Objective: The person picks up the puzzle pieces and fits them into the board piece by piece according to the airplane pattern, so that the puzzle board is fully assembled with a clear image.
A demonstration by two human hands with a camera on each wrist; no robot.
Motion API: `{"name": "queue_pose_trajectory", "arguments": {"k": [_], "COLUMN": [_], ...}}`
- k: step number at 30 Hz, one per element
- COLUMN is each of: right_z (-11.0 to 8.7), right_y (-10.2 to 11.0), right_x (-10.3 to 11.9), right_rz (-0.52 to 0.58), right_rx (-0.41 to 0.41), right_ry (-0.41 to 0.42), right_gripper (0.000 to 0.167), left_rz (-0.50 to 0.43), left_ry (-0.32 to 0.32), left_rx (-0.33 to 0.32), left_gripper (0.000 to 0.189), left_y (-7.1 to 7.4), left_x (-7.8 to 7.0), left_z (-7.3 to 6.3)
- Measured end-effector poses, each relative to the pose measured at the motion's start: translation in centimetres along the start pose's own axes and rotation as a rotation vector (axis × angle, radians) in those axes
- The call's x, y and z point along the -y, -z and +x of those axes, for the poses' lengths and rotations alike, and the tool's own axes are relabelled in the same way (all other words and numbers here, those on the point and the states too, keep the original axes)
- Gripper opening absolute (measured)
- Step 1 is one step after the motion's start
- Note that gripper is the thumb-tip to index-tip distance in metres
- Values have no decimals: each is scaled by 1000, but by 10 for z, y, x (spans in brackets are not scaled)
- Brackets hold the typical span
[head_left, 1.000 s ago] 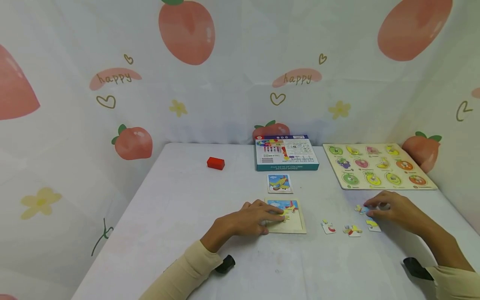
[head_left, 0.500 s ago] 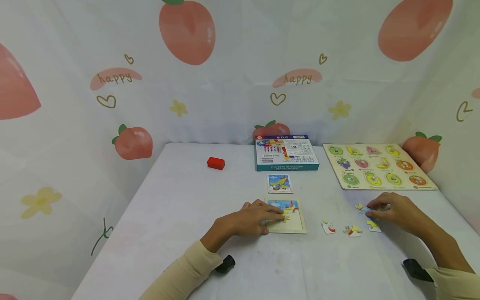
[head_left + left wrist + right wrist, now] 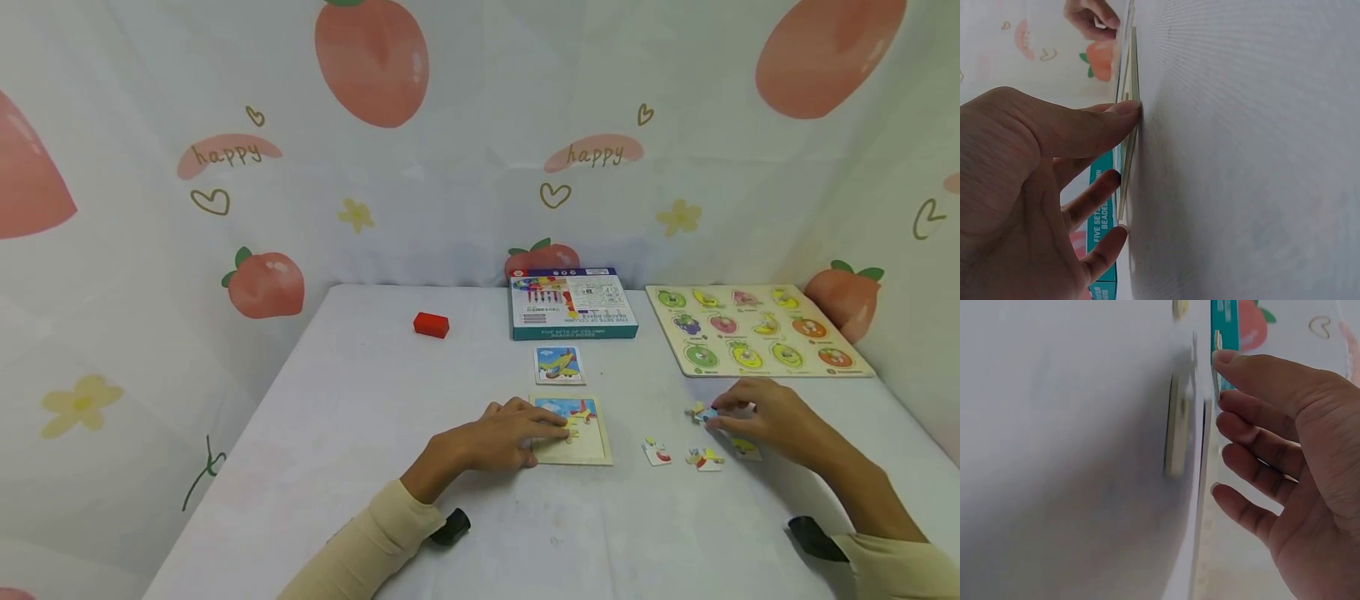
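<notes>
My left hand [image 3: 513,435] rests at the left side of a small wooden puzzle board [image 3: 592,454], its index finger stretched over the partly filled airplane picture. In the left wrist view, the left thumb [image 3: 1094,130] touches the board's edge. My right hand [image 3: 772,419] pinches a blue and yellow puzzle piece [image 3: 702,413] between thumb and index finger; the right wrist view shows this piece [image 3: 1217,369] edge-on, raised off the table. Nearby lie a red and white piece [image 3: 657,452], a yellow and red piece [image 3: 705,459] and a yellow piece [image 3: 746,450] in the hand's shadow.
An airplane picture card [image 3: 559,366] lies behind the board. Farther back are a flat teal box [image 3: 575,333], a red block [image 3: 431,325] and, at right, a fruit puzzle board [image 3: 757,332]. A printed cloth [image 3: 465,192] hangs behind the white table [image 3: 360,400].
My right hand has picked up the blue and yellow piece and moved left with it, a little away from the yellow piece. The left hand has stayed on the board.
</notes>
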State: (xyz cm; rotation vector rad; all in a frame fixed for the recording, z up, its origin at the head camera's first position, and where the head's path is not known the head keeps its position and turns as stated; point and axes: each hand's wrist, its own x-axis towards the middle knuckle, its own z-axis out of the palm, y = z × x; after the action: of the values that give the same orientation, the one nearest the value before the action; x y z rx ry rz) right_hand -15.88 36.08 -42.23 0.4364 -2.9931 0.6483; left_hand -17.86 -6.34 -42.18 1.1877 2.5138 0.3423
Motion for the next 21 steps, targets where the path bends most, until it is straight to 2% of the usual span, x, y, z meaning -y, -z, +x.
{"name": "queue_pose_trajectory", "arguments": {"k": [14,21], "right_z": [25,36], "right_y": [-22,-35], "right_x": [54,80], "right_rz": [-17,15], "right_rx": [60,117], "right_ry": [103,146], "right_gripper": [18,19], "left_rz": [-9,3], "left_ry": [11,9], "left_rx": [-1,6], "left_gripper": [61,61], "left_y": [-1,-1], "left_x": [1,0], "left_z": [0,1]}}
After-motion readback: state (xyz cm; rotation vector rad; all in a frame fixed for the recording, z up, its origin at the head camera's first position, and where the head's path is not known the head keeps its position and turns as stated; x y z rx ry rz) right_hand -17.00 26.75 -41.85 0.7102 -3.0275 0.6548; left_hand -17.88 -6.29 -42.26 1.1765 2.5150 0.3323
